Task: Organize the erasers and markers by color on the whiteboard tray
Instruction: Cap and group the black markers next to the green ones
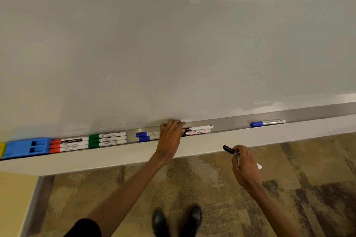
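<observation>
The whiteboard tray [227, 125] runs left to right below the board. On it from the left lie a yellow eraser [1, 149], a blue eraser [27, 148], three red-capped markers [68, 145], three green-capped markers [107, 140], two blue-capped markers [147, 136] and two black-capped markers [198, 130]. My left hand [170, 136] rests over the tray between the blue and black markers, fingers on their ends. My right hand [243, 167] holds a black-capped marker [228, 149] in front of the tray. A lone blue-capped marker [267, 122] lies further right.
The white board surface [173, 44] fills the upper view. Below the tray is a patterned brown floor [289, 188], with my two black shoes [176, 221] near the bottom. A yellow wall panel [15, 198] stands at lower left.
</observation>
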Demonstrator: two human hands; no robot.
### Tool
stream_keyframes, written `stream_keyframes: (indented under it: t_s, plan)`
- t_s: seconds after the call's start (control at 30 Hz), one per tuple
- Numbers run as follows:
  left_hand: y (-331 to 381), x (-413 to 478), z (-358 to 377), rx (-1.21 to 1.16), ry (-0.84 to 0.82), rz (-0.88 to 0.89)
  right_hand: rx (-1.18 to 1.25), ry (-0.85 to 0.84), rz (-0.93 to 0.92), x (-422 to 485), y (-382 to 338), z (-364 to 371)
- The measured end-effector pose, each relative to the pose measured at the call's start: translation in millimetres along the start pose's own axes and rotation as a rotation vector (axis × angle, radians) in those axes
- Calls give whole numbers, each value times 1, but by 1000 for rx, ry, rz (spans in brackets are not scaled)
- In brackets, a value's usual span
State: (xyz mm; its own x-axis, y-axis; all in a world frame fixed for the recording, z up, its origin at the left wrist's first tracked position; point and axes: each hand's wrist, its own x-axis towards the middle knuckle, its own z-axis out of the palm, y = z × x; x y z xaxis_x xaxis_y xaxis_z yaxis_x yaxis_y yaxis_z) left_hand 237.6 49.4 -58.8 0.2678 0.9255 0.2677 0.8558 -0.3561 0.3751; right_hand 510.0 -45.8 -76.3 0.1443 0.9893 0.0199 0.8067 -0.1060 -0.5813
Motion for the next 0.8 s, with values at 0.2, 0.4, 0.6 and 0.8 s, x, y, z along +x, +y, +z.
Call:
stream_keyframes:
  t_s: [0.2,0.4,0.6,0.8]
  plan:
    - [-42,-24,-24,-50,26,-52,15,27,-39,24,-23,-1]
    - [-66,-43,-29,70,-20,-38,4,41,-93,41,-45,-5]
    - [-70,-42,-30,119,-32,-33,-1,31,-143,40,-56,7]
    - [-78,-40,-31,92,-120,-45,-12,4,-154,37,-58,17]
